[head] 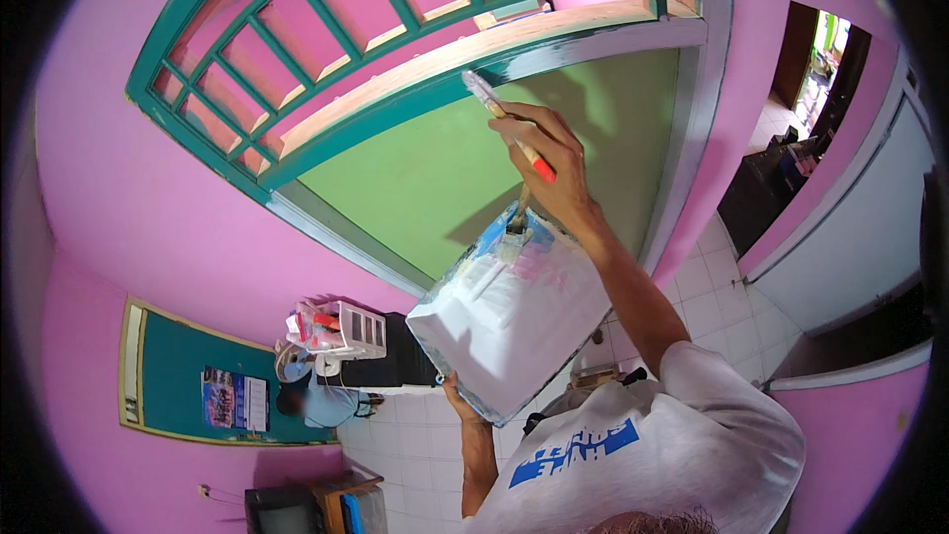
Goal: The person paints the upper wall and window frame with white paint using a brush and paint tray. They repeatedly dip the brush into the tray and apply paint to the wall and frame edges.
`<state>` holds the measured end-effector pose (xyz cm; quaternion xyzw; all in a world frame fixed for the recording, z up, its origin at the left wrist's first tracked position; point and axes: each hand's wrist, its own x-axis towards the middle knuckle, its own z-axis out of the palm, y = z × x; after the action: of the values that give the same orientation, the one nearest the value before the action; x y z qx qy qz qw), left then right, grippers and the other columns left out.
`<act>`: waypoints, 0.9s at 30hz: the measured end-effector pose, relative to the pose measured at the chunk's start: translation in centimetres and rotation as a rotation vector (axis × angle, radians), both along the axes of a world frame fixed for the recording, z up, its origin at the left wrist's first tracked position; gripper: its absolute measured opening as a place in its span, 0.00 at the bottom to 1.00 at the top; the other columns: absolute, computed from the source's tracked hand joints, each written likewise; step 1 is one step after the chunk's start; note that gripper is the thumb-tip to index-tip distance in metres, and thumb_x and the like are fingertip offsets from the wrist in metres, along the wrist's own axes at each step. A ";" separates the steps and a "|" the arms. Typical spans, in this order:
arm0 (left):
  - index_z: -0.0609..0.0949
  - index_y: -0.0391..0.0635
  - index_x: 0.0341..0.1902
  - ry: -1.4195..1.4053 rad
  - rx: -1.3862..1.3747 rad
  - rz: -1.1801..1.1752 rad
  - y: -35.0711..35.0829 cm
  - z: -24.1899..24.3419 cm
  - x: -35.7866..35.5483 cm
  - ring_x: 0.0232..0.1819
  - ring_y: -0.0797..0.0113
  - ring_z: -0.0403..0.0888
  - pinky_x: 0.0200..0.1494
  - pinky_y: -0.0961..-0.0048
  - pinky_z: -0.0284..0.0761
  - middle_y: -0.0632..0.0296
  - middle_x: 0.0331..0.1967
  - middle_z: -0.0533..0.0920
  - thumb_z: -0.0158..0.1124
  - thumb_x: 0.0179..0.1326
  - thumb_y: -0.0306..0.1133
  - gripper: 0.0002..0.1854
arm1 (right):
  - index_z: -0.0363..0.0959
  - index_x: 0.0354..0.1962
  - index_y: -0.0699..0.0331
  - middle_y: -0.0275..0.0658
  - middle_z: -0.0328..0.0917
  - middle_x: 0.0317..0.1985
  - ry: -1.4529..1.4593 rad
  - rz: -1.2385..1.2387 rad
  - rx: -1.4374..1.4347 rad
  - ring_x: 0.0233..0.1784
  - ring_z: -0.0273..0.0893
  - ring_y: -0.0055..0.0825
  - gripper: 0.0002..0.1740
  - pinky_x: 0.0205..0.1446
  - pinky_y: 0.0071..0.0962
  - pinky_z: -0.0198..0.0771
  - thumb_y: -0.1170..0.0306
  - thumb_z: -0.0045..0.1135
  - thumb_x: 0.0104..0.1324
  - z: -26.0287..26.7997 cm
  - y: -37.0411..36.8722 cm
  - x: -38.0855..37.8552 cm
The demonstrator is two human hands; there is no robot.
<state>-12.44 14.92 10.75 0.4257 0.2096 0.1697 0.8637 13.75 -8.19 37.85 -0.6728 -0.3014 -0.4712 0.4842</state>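
Note:
My right hand (545, 148) grips a paintbrush (515, 137) by its wooden handle with a red end. The pale, paint-coated bristles are at the teal lower rail (385, 130) of a wooden window frame; whether they touch it I cannot tell. To the right, this rail turns patchy, then pale grey-white. Below it sits a green panel (400, 170). My left hand (461, 397) holds the lower edge of a paint tray (511, 356) coated with white paint and blue and pink smears. A second, wider brush (513, 245) lies in the tray, bristles in the white paint.
Teal lattice bars (308, 30) cross the opening above. A white plastic drawer unit (359, 330) stands on a black surface (393, 356) at left. Behind it, a person in light blue (326, 400) is near a teal door (174, 356). A doorway (786, 126) opens at right, above white floor tiles (704, 289).

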 end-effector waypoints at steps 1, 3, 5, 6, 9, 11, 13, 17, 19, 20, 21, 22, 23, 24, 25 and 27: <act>0.73 0.42 0.62 0.018 0.004 0.002 -0.1 0.2 0.0 0.54 0.58 0.75 0.54 0.57 0.74 0.56 0.52 0.77 0.57 0.63 0.57 0.34 | 0.83 0.45 0.55 0.35 0.78 0.57 -0.064 -0.087 -0.086 0.58 0.75 0.37 0.26 0.57 0.35 0.76 0.84 0.64 0.47 0.1 -0.4 -0.3; 0.73 0.43 0.62 0.033 -0.005 0.015 -0.2 0.1 0.1 0.55 0.59 0.75 0.55 0.59 0.73 0.58 0.52 0.77 0.57 0.63 0.55 0.32 | 0.83 0.46 0.55 0.38 0.77 0.57 -0.134 -0.146 -0.188 0.61 0.73 0.41 0.22 0.60 0.38 0.73 0.82 0.64 0.52 -0.3 -0.6 -0.7; 0.73 0.44 0.62 0.029 -0.038 0.005 -0.1 -0.3 0.0 0.55 0.60 0.75 0.56 0.60 0.73 0.59 0.53 0.77 0.57 0.63 0.55 0.32 | 0.83 0.46 0.54 0.38 0.75 0.59 -0.197 -0.221 -0.284 0.64 0.71 0.41 0.20 0.63 0.40 0.71 0.79 0.64 0.54 -1.0 -0.8 0.0; 0.73 0.43 0.62 0.014 -0.063 -0.014 0.1 -0.3 0.2 0.55 0.60 0.75 0.57 0.60 0.72 0.59 0.53 0.77 0.57 0.63 0.55 0.32 | 0.83 0.46 0.54 0.38 0.74 0.59 -0.188 -0.227 -0.316 0.65 0.69 0.41 0.20 0.65 0.41 0.69 0.78 0.63 0.54 -1.2 -0.7 0.4; 0.73 0.43 0.64 -0.007 -0.079 -0.025 -0.1 0.0 0.6 0.56 0.59 0.75 0.58 0.60 0.72 0.58 0.54 0.77 0.56 0.62 0.55 0.34 | 0.82 0.46 0.53 0.38 0.73 0.60 -0.156 -0.254 -0.427 0.67 0.67 0.41 0.19 0.68 0.42 0.66 0.75 0.62 0.55 -2.4 -0.6 2.1; 0.72 0.43 0.65 -0.007 -0.077 -0.030 -0.1 0.0 0.6 0.56 0.59 0.75 0.58 0.60 0.72 0.58 0.55 0.77 0.56 0.62 0.55 0.34 | 0.81 0.47 0.53 0.38 0.72 0.60 -0.132 -0.287 -0.519 0.66 0.67 0.41 0.20 0.68 0.43 0.65 0.75 0.62 0.55 -3.8 -0.8 3.0; 0.72 0.43 0.65 -0.005 -0.086 -0.021 0.3 -0.5 0.4 0.57 0.59 0.75 0.59 0.60 0.71 0.58 0.55 0.77 0.55 0.62 0.55 0.34 | 0.79 0.47 0.54 0.39 0.70 0.60 -0.160 -0.239 -0.534 0.67 0.65 0.40 0.19 0.66 0.44 0.65 0.73 0.63 0.55 -4.2 -0.7 2.2; 0.73 0.43 0.65 0.022 -0.067 0.004 0.1 -0.4 0.3 0.57 0.60 0.75 0.59 0.61 0.71 0.58 0.54 0.78 0.55 0.62 0.54 0.34 | 0.77 0.47 0.56 0.38 0.69 0.59 -0.232 -0.258 -0.521 0.68 0.64 0.39 0.20 0.67 0.45 0.65 0.72 0.64 0.54 -3.0 -1.1 0.7; 0.73 0.43 0.65 0.046 -0.029 0.016 -0.3 0.7 0.5 0.57 0.60 0.75 0.59 0.61 0.71 0.58 0.54 0.78 0.55 0.62 0.54 0.34 | 0.77 0.47 0.56 0.38 0.69 0.59 -0.245 -0.294 -0.478 0.67 0.64 0.39 0.21 0.67 0.45 0.66 0.73 0.64 0.53 -1.9 -1.5 1.3; 0.73 0.43 0.64 0.048 -0.039 0.010 -0.5 0.9 0.5 0.56 0.60 0.75 0.58 0.60 0.72 0.58 0.53 0.78 0.56 0.61 0.56 0.35 | 0.77 0.47 0.56 0.38 0.70 0.59 -0.252 -0.311 -0.457 0.67 0.65 0.39 0.21 0.67 0.45 0.67 0.73 0.65 0.53 -1.6 -1.6 1.6; 0.73 0.43 0.64 0.048 -0.047 0.005 -0.5 1.1 0.6 0.55 0.60 0.75 0.57 0.59 0.72 0.58 0.52 0.78 0.58 0.60 0.57 0.35 | 0.77 0.47 0.55 0.38 0.70 0.58 -0.241 -0.312 -0.470 0.67 0.65 0.39 0.21 0.66 0.45 0.67 0.73 0.64 0.53 -2.0 -1.6 2.1; 0.73 0.43 0.63 0.048 -0.056 0.001 -0.5 1.2 0.7 0.54 0.59 0.75 0.56 0.59 0.72 0.58 0.52 0.77 0.60 0.60 0.59 0.36 | 0.77 0.47 0.55 0.38 0.70 0.58 -0.230 -0.312 -0.484 0.66 0.66 0.39 0.21 0.66 0.45 0.67 0.73 0.64 0.53 -2.8 -1.6 2.8; 0.73 0.43 0.63 0.037 -0.059 -0.003 -0.5 1.1 0.8 0.55 0.59 0.74 0.56 0.59 0.72 0.58 0.52 0.77 0.60 0.60 0.59 0.36 | 0.77 0.48 0.55 0.38 0.70 0.58 -0.220 -0.313 -0.498 0.66 0.66 0.39 0.21 0.66 0.45 0.68 0.74 0.64 0.53 -3.5 -1.7 3.2; 0.73 0.43 0.63 0.025 -0.064 0.003 -0.5 0.9 0.9 0.55 0.59 0.74 0.56 0.59 0.72 0.58 0.52 0.77 0.60 0.60 0.58 0.36 | 0.77 0.48 0.55 0.38 0.70 0.57 -0.199 -0.278 -0.507 0.65 0.66 0.39 0.22 0.65 0.45 0.68 0.74 0.64 0.54 -3.6 -1.5 2.8; 0.73 0.43 0.63 0.014 -0.068 0.009 -0.4 0.7 0.9 0.55 0.59 0.74 0.56 0.59 0.72 0.58 0.52 0.77 0.60 0.60 0.58 0.36 | 0.77 0.49 0.55 0.38 0.70 0.57 -0.178 -0.243 -0.516 0.65 0.66 0.39 0.22 0.65 0.44 0.68 0.74 0.64 0.54 -3.8 -1.2 2.0; 0.72 0.43 0.63 0.002 -0.094 0.006 -0.5 0.7 0.7 0.55 0.59 0.74 0.56 0.59 0.72 0.58 0.52 0.77 0.60 0.60 0.58 0.36 | 0.77 0.50 0.55 0.38 0.70 0.56 -0.150 -0.182 -0.528 0.64 0.66 0.39 0.22 0.66 0.44 0.67 0.74 0.64 0.54 -3.3 -0.8 1.1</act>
<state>-11.71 14.45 11.42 0.3840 0.2194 0.1618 0.8822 14.80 -8.98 34.54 -0.7632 -0.3868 -0.4664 0.2244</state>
